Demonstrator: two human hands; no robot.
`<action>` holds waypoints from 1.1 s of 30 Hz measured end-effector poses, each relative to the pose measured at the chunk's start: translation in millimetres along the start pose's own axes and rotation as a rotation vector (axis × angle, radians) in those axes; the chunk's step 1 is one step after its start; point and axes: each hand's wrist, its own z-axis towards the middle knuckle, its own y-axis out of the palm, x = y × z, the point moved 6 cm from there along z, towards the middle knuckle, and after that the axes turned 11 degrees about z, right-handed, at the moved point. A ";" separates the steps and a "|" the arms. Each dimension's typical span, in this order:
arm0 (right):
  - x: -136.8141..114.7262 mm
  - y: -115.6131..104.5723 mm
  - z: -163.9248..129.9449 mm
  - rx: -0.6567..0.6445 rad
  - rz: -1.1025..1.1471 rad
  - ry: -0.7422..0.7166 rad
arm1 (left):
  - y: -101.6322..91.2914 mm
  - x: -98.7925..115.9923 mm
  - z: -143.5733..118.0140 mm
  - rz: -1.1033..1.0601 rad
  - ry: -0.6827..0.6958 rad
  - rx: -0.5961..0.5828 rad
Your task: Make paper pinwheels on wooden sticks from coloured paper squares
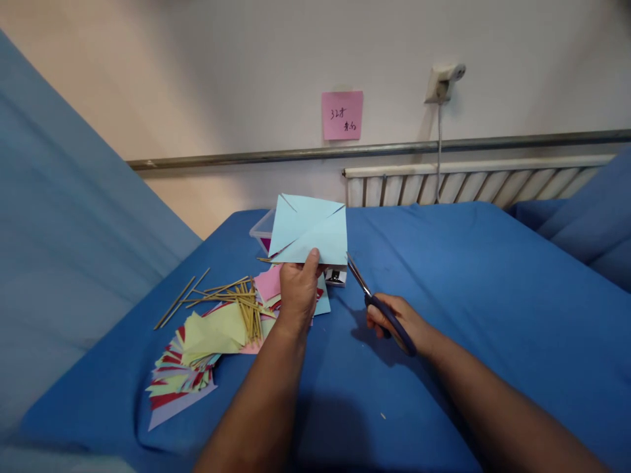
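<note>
My left hand [300,289] pinches the near edge of a light blue square sheet of paper [311,226], thumb on top. Slits run inward from three of its corners; the near right corner looks uncut. In my right hand [397,318] is a pair of scissors [389,322] with dark blue handles. The scissor tips point at that near right corner and are close to it; whether they touch it I cannot tell. Below and left of my left hand lie a pile of coloured paper pieces [211,335] and a heap of thin wooden sticks [249,309].
A clear plastic box [261,226] stands partly behind the sheet. A small black-and-white item [336,276] lies beneath it. Blue cloth [468,295] covers the table. Behind are a metal rail [276,156], a radiator [419,185] and a plugged-in cord [439,144]. Blue curtains [64,217] flank both sides.
</note>
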 end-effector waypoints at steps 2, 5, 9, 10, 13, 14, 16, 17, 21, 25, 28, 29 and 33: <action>-1.2 1.6 -0.2 0.005 -0.007 0.017 | 1.8 1.1 -1.5 0.047 0.022 -0.030; -4.4 3.2 -0.7 0.009 0.009 0.016 | 6.6 2.2 -4.6 0.061 0.025 -0.098; -5.3 2.7 -1.5 0.012 0.036 0.023 | 8.2 1.3 -5.7 0.058 -0.002 -0.109; -4.5 2.8 -1.6 0.005 0.043 0.029 | 7.8 0.6 -5.2 0.056 -0.012 -0.102; -3.0 3.5 -1.6 -0.028 0.068 0.023 | 6.6 -1.5 -3.9 0.045 -0.035 -0.087; -2.8 3.6 -1.5 -0.034 0.072 0.018 | 6.7 -1.7 -3.6 0.040 -0.038 -0.089; -2.3 3.5 -1.5 -0.030 0.071 0.020 | 7.1 -1.6 -3.2 0.028 -0.037 -0.099; -2.0 3.4 -1.5 -0.026 0.071 0.026 | 7.3 -1.5 -3.1 0.024 -0.037 -0.103; -0.4 3.9 -1.5 -0.022 0.095 0.050 | 6.7 -1.8 -2.6 0.027 -0.047 -0.099; 0.0 4.2 -1.7 -0.031 0.090 0.056 | 5.8 -1.8 -1.7 0.033 -0.049 -0.092; -1.5 4.7 -2.5 -0.034 0.081 0.059 | 5.5 -1.5 -1.6 0.033 -0.054 -0.096; -2.1 4.9 -2.9 -0.034 0.082 0.062 | 5.5 -1.2 -1.7 0.032 -0.054 -0.102; -4.7 5.3 -4.4 -0.026 0.082 0.072 | 4.7 -0.4 -2.2 0.026 -0.051 -0.120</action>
